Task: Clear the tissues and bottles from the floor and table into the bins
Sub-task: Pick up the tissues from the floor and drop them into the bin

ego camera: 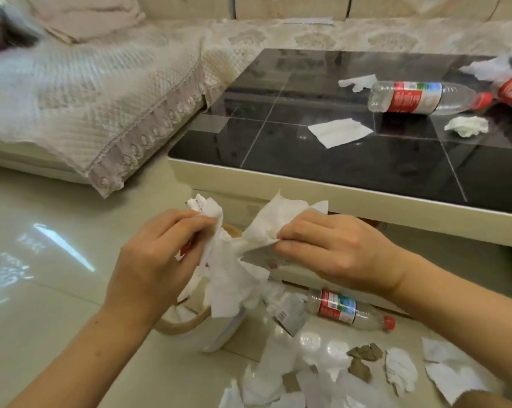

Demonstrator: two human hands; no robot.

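A pale tiled floor (43,290) runs under everything, glossy with window light on its left. Left of the table, a sofa (72,92) sits under a lace-edged quilted cover, and its seat carries on behind the table. The table (278,178) has a black glass top in a cream frame. On it lie a flat tissue (339,132), a torn tissue further back, a crumpled tissue (466,126) toward the right, and a clear bottle (419,97) on its side with a red label and red cap; a second bottle is cut off at the right edge.

In front of the table, the left hand (157,257) has its fingers curled round a bunch of crumpled tissues (228,275). The right hand (331,248) pinches the other end of the same bunch. The bunch hangs over a white bin (207,334) with a tan rim that stands on the floor in front of the table. Right of the bin, the floor holds another bottle (349,310) on its side, near the table's base, and a scatter of torn tissues (278,378) and brown scraps (363,353).
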